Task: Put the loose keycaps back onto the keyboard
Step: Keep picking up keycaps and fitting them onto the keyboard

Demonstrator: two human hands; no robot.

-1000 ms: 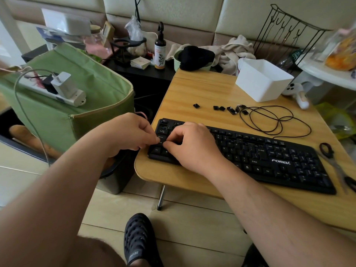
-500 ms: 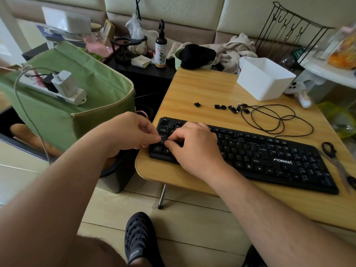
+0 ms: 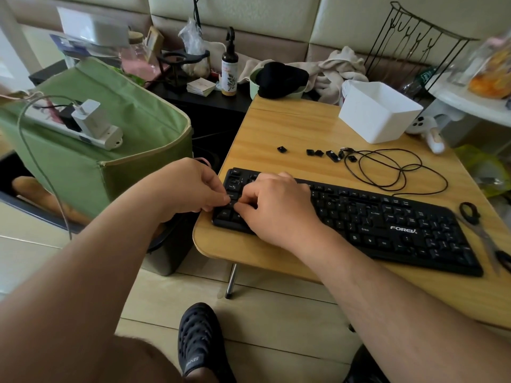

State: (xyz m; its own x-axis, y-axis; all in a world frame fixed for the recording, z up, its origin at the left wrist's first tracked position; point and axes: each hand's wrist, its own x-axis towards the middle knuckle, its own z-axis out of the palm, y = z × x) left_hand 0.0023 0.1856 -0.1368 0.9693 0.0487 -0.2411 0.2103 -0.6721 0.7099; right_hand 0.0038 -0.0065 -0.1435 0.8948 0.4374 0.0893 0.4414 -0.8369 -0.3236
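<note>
Both hands meet at the keyboard's (image 3: 359,217) near-left corner: left hand (image 3: 190,186) and right hand (image 3: 272,205) fingers curled narrow, fingertips touching, probably seating a keycap hidden beneath. The other loose keycaps (image 3: 315,152) wait beyond the fingers.

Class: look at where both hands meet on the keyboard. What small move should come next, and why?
Probably press down at the keyboard's left end: the left hand and right hand meet fingertip to fingertip there, as if seating a cap, though the cap itself is hidden. Loose keycaps still lie on the table.
</note>
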